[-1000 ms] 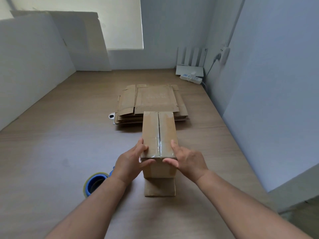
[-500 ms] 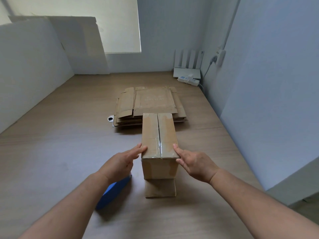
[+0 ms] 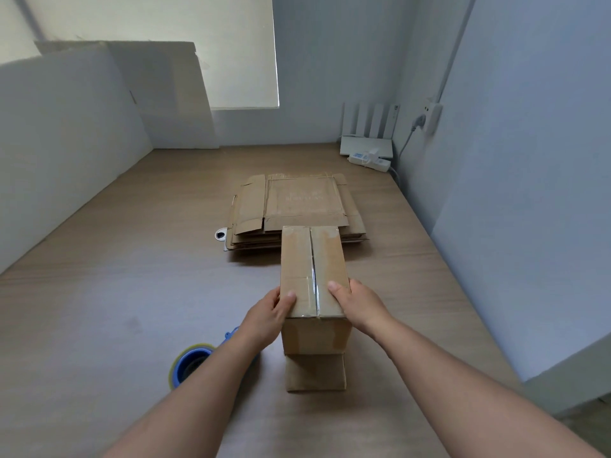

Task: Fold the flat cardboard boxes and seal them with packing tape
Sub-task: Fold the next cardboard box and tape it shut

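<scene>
A folded cardboard box [image 3: 312, 259] stands on the wooden table, its top seam covered with clear tape. A loose flap lies flat on the table at its near end. My left hand [image 3: 267, 317] grips the box's near left edge, thumb on top. My right hand [image 3: 358, 305] grips the near right edge, thumb on top too. A blue tape dispenser [image 3: 190, 363] with a roll of tape lies left of the box, partly hidden under my left forearm. A stack of flat cardboard boxes [image 3: 294, 209] lies just behind the box.
The wooden table [image 3: 115, 309] is walled by white panels on the left, back and right. A white router [image 3: 367, 143] and a power strip [image 3: 368, 160] sit at the back right corner. A small round object [image 3: 221, 234] lies left of the flat stack.
Both hands slid off the box's near corners and came back to grip its sides with thumbs on top. The box has stayed in place. The camera tilted slightly.
</scene>
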Demonstrator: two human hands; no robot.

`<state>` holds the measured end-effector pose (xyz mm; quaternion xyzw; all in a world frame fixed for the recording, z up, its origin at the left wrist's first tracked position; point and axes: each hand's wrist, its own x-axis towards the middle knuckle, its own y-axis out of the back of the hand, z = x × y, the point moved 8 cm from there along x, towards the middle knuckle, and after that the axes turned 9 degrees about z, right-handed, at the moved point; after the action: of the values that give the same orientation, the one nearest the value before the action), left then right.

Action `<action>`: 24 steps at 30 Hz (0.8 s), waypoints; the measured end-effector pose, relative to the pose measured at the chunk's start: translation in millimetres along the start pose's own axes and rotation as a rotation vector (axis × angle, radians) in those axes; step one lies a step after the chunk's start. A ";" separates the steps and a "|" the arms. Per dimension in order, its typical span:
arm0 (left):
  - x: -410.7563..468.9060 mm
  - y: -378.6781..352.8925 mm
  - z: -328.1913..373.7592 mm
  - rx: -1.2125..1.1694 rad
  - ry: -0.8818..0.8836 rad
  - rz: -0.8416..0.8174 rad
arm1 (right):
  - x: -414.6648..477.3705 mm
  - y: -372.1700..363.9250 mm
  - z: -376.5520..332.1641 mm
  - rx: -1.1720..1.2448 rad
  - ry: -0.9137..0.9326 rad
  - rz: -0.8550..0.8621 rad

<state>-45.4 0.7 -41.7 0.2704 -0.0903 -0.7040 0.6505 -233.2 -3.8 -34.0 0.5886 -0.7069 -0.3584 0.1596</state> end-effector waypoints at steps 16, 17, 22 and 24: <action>-21.7 10.7 39.7 0.081 -0.059 0.050 | -24.6 26.5 11.4 0.254 -0.209 -0.111; -22.5 14.4 47.7 0.018 -0.080 0.075 | -24.7 35.1 4.5 0.285 -0.168 -0.092; -23.1 40.0 92.2 -0.476 -0.104 0.110 | -29.2 81.2 -42.0 0.502 0.226 -0.058; -22.5 45.5 99.6 -0.602 -0.081 0.083 | -29.7 90.0 -47.3 0.502 0.299 -0.054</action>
<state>-55.4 -6.2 69.4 0.0332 0.0853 -0.6821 0.7255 -259.5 13.8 67.1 0.6744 -0.7262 -0.0858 0.1020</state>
